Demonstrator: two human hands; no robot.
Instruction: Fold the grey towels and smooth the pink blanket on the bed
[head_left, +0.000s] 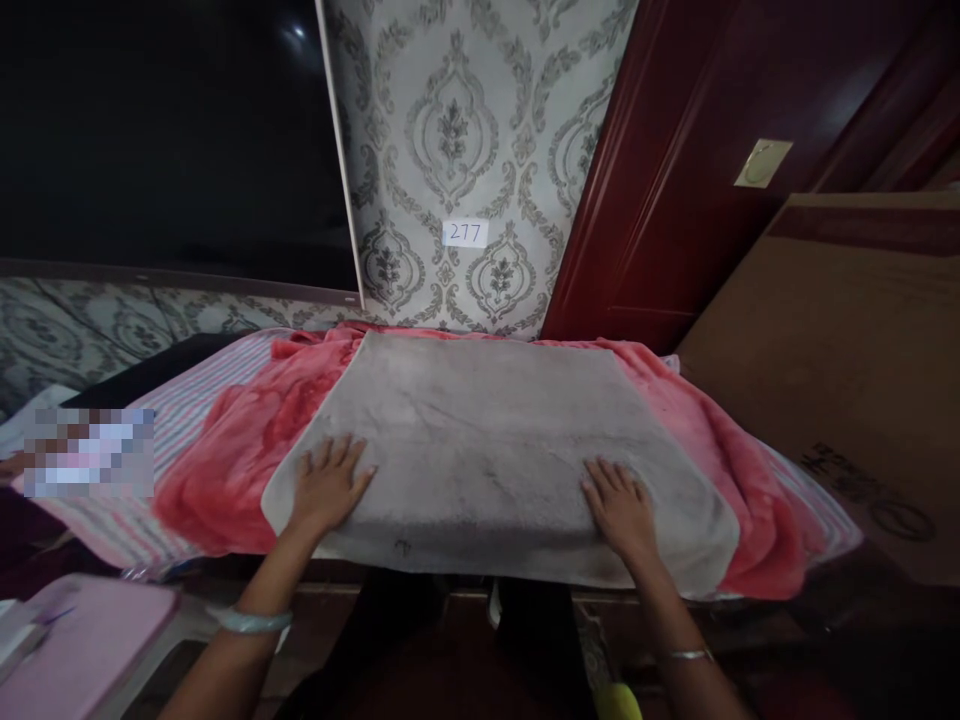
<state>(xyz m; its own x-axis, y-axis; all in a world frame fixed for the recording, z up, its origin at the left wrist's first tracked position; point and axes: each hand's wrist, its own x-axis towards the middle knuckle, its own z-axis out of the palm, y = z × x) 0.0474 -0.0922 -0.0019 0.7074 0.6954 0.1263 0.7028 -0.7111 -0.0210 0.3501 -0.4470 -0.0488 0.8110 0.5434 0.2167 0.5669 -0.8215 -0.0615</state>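
A grey cloth, perhaps a towel, lies spread out in front of me, its near edge hanging over the front. Flat on its left part rests my left hand, fingers spread. My right hand lies palm down on the right part, its fingers also apart. Neither hand grips anything. Under the grey cloth is a rumpled red-pink plush blanket, showing on both sides. A striped cloth covers the surface beneath the blanket.
A large cardboard box stands at the right, by a dark red door. A television screen is at the upper left, beside patterned wallpaper with a paper label "277". A pink stool or small table is at the lower left.
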